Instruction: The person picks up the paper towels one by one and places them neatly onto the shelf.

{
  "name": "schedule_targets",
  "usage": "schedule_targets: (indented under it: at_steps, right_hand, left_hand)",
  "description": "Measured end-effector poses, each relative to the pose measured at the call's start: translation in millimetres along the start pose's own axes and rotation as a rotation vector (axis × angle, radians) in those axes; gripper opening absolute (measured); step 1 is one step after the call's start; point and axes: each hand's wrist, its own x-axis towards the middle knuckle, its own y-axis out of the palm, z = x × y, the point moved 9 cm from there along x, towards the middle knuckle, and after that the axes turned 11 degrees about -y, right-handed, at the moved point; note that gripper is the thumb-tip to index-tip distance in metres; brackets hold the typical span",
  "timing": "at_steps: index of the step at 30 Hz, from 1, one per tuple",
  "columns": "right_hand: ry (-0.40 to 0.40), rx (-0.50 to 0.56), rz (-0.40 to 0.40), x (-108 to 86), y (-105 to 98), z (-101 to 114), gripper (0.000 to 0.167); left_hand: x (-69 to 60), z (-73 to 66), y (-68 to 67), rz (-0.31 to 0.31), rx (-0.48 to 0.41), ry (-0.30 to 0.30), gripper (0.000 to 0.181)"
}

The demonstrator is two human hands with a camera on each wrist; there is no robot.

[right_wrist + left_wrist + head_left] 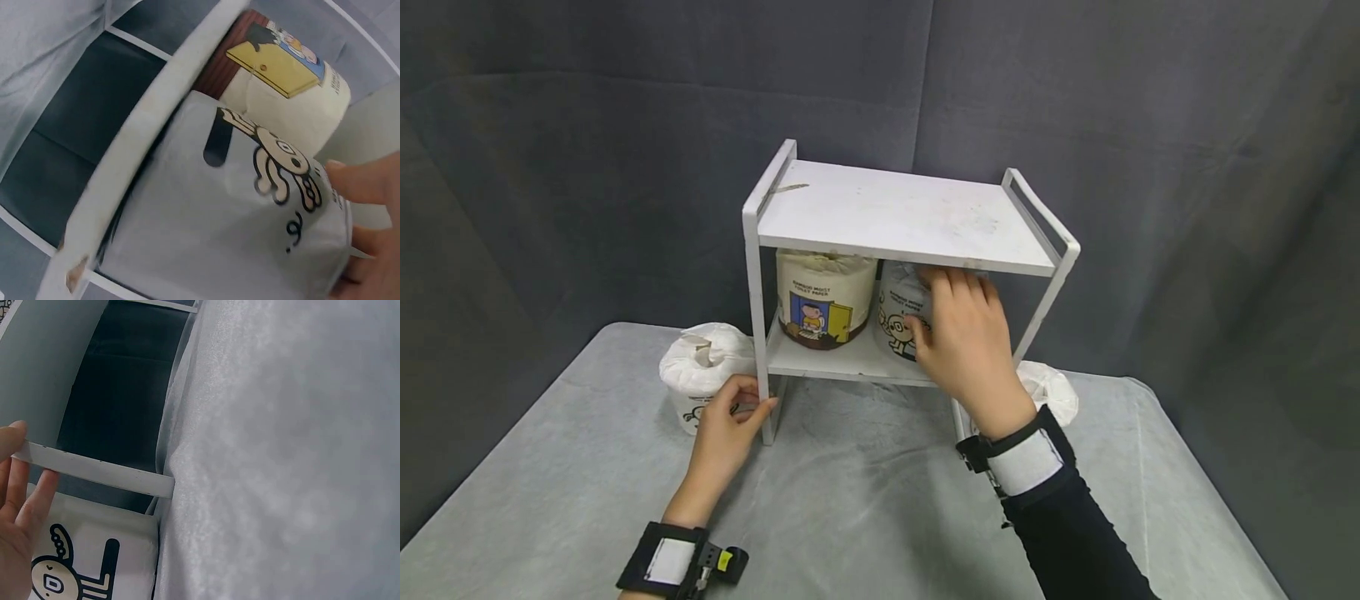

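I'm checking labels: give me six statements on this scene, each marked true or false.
1. The left hand pinches a front upright of the white rack. True.
2. The grey pack is on the top board. False: it is beneath that board.
3. The right hand grips the grey pack. True.
4. The cream pack lies on its side. False: it stands upright.
5. The cream pack shows a yellow door. True.
6. No pack stands outside the rack. False: a white pack stands on the table.
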Motion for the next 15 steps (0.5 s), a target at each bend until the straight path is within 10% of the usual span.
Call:
schedule_targets:
  at_steps: [15]
  right_hand:
    - [0.076,-0.17,-0.043,18.5,7,8,0.054]
  left_hand:
    - [1.0,2.2,-0.1,0.001,0.016,-0.001,0.023]
